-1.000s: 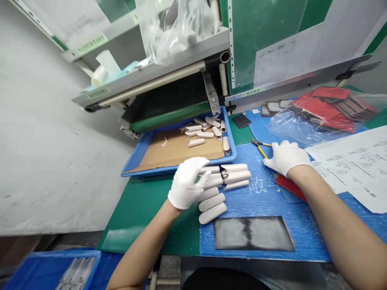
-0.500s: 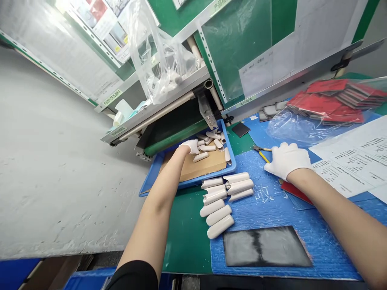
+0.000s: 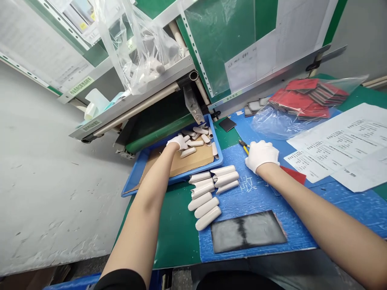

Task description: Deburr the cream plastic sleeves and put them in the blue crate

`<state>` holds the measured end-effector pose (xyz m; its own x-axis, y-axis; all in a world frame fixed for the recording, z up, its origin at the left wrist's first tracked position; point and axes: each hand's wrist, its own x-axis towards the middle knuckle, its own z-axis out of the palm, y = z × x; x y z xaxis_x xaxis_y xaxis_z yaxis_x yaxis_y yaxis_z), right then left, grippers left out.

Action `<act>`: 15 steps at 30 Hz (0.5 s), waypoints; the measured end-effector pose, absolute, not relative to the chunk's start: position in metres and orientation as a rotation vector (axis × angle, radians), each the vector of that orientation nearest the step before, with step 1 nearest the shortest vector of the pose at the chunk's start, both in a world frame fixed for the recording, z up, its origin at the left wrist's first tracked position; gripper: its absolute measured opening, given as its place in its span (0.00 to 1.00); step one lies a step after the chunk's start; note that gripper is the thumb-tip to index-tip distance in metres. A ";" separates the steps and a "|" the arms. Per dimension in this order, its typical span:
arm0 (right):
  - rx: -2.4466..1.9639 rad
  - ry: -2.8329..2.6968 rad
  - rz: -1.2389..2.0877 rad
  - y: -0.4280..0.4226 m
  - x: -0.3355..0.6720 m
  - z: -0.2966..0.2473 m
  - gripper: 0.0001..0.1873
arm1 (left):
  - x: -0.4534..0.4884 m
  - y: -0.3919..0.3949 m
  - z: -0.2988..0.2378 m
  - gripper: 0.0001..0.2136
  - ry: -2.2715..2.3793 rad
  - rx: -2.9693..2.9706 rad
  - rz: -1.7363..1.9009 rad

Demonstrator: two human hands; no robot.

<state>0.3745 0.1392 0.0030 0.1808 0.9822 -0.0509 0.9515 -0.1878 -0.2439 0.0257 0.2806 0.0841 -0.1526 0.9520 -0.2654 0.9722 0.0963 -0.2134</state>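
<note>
- We find our left hand (image 3: 178, 142), in a white cotton glove, reaching into a shallow blue plastic tray (image 3: 219, 157) lined with a brown cardboard sheet (image 3: 196, 160).
- Its fingers are bunched narrowly among a loose heap of cream-white cylindrical tubes (image 3: 195, 137). We cannot tell whether they hold one.
- The closest clear tube, a short cream-white cylinder (image 3: 188, 152), lies just below and toward us from those fingertips. Its long axis slants across the cardboard, from lower left to upper right.
- Our left hand is much nearer to that tube; our right hand (image 3: 261, 156), also gloved in white, is well apart, beyond the tray's right wall.
- The right hand's fingers curl loosely over a blue textured foam mat (image 3: 256, 201), just beside yellow-handled pliers (image 3: 244, 147). We see nothing clearly held in them.
- Two neat groups of cream-white tubes (image 3: 208, 197) lie outside the tray, between our forearms, across the edge of the blue mat and a green work mat (image 3: 172, 237).
- Printed white paper sheets (image 3: 338, 145) lie to the right of our right hand.
</note>
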 end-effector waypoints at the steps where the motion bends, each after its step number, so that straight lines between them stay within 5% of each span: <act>1: -2.293 -1.888 0.304 0.138 0.373 0.003 0.24 | 0.025 0.274 0.084 0.22 2.296 2.043 -0.468; 10: -2.234 -1.850 0.464 0.139 0.391 0.011 0.28 | 0.025 0.182 0.096 0.10 2.185 2.372 0.478; 15: -2.080 -1.829 0.493 0.134 0.396 0.023 0.28 | 0.032 0.097 0.071 0.13 1.850 2.308 0.981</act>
<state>0.3964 0.1336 0.0226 0.1173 0.9922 -0.0429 0.8793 -0.1238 -0.4600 0.0315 0.0972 0.0708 0.0971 0.8874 0.4507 0.8711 -0.2948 0.3927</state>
